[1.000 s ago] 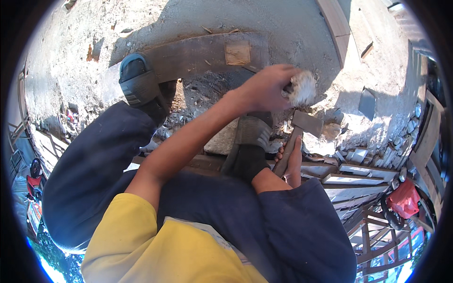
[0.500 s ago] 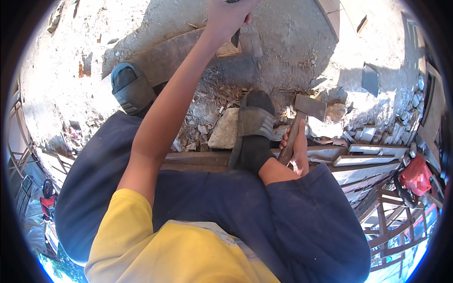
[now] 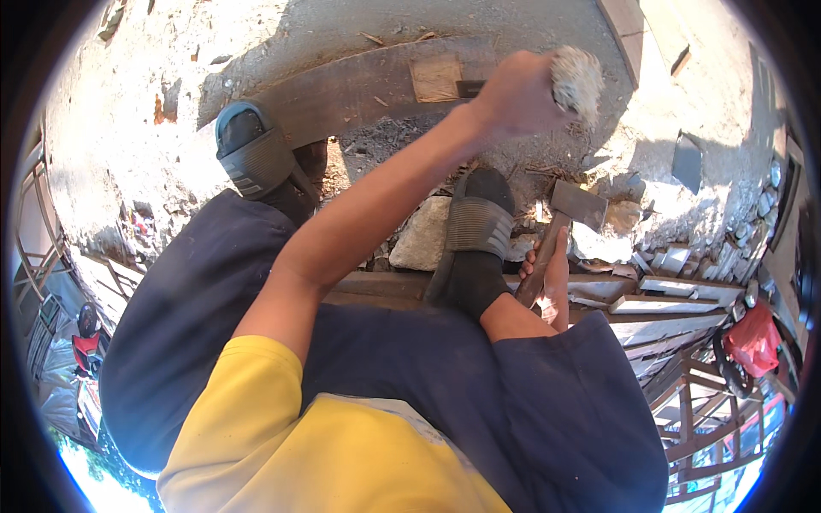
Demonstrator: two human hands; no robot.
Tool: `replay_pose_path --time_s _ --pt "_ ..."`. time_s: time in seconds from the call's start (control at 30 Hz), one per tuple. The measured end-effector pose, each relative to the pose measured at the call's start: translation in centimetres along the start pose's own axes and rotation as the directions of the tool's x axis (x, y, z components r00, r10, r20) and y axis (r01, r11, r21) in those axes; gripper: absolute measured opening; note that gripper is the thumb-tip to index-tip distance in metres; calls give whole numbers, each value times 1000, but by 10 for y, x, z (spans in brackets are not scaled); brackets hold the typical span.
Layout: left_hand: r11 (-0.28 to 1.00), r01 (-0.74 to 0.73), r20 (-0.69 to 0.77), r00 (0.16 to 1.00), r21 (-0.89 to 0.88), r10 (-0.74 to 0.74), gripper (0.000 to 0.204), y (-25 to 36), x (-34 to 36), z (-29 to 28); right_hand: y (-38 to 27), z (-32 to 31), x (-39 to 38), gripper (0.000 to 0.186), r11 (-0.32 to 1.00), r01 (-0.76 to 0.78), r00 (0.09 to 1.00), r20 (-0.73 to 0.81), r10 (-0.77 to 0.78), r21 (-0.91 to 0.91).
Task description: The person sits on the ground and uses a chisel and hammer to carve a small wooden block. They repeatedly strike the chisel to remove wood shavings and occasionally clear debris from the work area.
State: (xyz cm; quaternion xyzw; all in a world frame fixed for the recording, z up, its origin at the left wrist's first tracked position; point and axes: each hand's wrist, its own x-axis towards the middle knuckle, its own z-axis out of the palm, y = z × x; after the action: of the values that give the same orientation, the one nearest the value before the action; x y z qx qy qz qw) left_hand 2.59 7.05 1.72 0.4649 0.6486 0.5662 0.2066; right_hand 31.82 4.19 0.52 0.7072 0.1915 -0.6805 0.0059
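My left hand [image 3: 522, 94] reaches across to the upper right, slightly blurred, closed on a brush with pale bristles [image 3: 575, 85]. Beneath it lies a dark plank [image 3: 351, 98] with a light square of wood [image 3: 434, 79] and a small dark bar [image 3: 469, 88] on it. My right hand [image 3: 549, 274] grips the wooden handle of a hammer [image 3: 577, 205], its broad metal head upward, just beside my sandalled right foot [image 3: 479, 227]. My left foot [image 3: 255, 152] rests on the plank's left part.
A pale stone [image 3: 419, 235] and rubble lie between my feet. Stacked timber [image 3: 667, 303] runs along the right, near a red plastic bag [image 3: 753, 338] and a wheel [image 3: 731, 372]. Another board [image 3: 620, 34] lies at top right on the dusty ground [image 3: 128, 77].
My left hand swung up to the top middle half a second ago and is now back down to the right, with the bristles showing again. My right hand still holds the hammer.
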Motion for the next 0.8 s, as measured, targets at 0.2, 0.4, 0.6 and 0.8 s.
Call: replay_pose_path --time_s 0.2,0.4,0.6,0.8 --pt "992 -3 1 1000 128 3 41 9 1 27 -1 -2 1 61 1000 -4 1000 22 4 -8" --pt "994 54 6 998 100 -55 38 11 7 17 -3 3 -5 59 999 20 1000 8 -20 -32" --pt "989 108 122 985 100 -120 36 5 15 8 -6 2 -6 58 1000 3 1000 25 -3 -12" --pt "981 146 151 975 130 -166 34 12 13 9 -11 2 -7 55 1000 -20 999 36 21 -22"
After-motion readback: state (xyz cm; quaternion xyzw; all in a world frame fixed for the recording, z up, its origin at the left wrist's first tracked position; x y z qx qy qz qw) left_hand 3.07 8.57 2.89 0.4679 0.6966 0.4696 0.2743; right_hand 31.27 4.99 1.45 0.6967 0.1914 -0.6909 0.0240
